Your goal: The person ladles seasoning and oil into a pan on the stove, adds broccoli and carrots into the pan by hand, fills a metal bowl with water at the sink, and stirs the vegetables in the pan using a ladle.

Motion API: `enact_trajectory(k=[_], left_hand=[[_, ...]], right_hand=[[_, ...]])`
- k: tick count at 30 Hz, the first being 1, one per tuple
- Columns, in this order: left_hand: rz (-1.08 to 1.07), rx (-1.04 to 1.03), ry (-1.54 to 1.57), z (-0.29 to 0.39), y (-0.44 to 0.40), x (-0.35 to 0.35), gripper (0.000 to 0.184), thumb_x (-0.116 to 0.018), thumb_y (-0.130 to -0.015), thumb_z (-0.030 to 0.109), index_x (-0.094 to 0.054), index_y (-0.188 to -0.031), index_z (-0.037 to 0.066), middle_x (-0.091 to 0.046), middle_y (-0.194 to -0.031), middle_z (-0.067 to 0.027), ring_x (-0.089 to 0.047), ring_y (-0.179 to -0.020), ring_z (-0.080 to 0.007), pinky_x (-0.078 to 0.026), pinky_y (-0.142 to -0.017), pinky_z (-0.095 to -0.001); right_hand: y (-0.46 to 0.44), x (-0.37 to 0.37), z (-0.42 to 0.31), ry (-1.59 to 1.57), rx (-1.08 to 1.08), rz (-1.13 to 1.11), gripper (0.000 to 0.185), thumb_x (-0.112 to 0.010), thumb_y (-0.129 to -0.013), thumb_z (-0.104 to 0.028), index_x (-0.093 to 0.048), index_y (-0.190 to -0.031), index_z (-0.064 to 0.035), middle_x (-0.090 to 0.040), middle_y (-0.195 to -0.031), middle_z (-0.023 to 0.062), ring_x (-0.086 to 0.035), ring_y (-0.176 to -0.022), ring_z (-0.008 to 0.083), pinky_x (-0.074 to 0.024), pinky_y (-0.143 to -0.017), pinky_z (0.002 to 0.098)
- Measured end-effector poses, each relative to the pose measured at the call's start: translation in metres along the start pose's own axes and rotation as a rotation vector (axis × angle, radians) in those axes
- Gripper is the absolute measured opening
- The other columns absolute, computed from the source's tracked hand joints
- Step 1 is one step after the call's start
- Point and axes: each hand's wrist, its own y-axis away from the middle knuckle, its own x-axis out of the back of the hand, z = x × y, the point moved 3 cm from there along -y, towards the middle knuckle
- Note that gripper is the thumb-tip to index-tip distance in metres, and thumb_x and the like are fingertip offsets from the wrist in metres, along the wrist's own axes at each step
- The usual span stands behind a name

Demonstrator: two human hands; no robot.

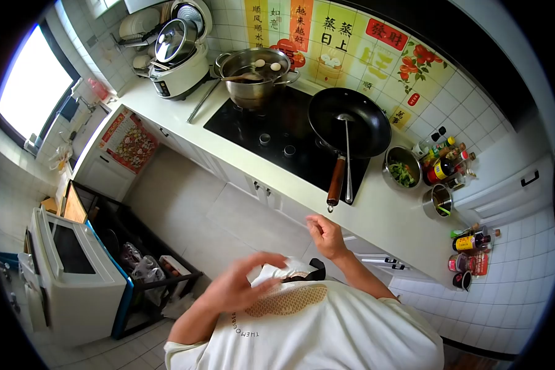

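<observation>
My left hand (240,283) is in front of my chest, blurred, its fingers apart and nothing in it. Farther right, my right hand (327,236) is raised off the counter's front edge, fingers curled together; whether anything small is inside is hidden. Nearest to it is the wooden handle (337,182) of a black wok (367,132) on the black cooktop (277,132). A metal ladle (348,154) rests in the wok. On the cooktop's left end stands a steel pot (253,92) holding liquid, two pale round items and a wooden spoon (243,77).
A white cooker (182,77) and metal tongs (203,102) are on the counter (382,228) at left. At right are a bowl of greens (402,169), a steel cup (436,201) and several bottles (441,168). A white oven (80,271) stands lower left.
</observation>
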Motion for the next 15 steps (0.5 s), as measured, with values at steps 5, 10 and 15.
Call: enact_trajectory(k=[5,10,15], left_hand=[[0.553,0.364,0.242,-0.216,0.039,0.016,0.025,-0.056,-0.082,0.009,-0.054,-0.107,0.001,-0.060,-0.089,-0.0052,-0.055,-0.084,-0.0119,-0.044,-0.074,-0.0261],[0.428,0.888,-0.364,-0.369,0.145,-0.008,0.035,-0.063,-0.073,0.028,-0.059,-0.100,0.006,-0.063,-0.085,-0.0143,-0.061,-0.081,-0.0270,-0.047,-0.072,-0.0342],[0.363,0.956,-0.167,-0.414,0.215,-0.042,0.031,-0.058,-0.072,0.023,-0.061,-0.095,0.003,-0.062,-0.092,-0.0178,-0.058,-0.090,-0.0303,-0.046,-0.078,-0.0351]], right_hand=[[0.000,-0.016,-0.004,0.133,0.061,-0.136,0.013,-0.055,-0.080,-0.012,-0.058,-0.091,-0.0055,-0.059,-0.071,0.0116,-0.059,-0.063,0.0252,-0.0460,-0.055,0.0313],[0.004,-0.029,0.009,0.191,0.128,-0.209,0.011,-0.054,-0.080,-0.014,-0.058,-0.086,-0.0057,-0.061,-0.076,0.0121,-0.059,-0.068,0.0288,-0.0470,-0.058,0.0352],[0.017,-0.035,0.029,0.237,0.080,-0.263,0.012,-0.053,-0.080,-0.016,-0.058,-0.084,-0.0071,-0.061,-0.077,0.0118,-0.059,-0.070,0.0298,-0.0469,-0.060,0.0379]])
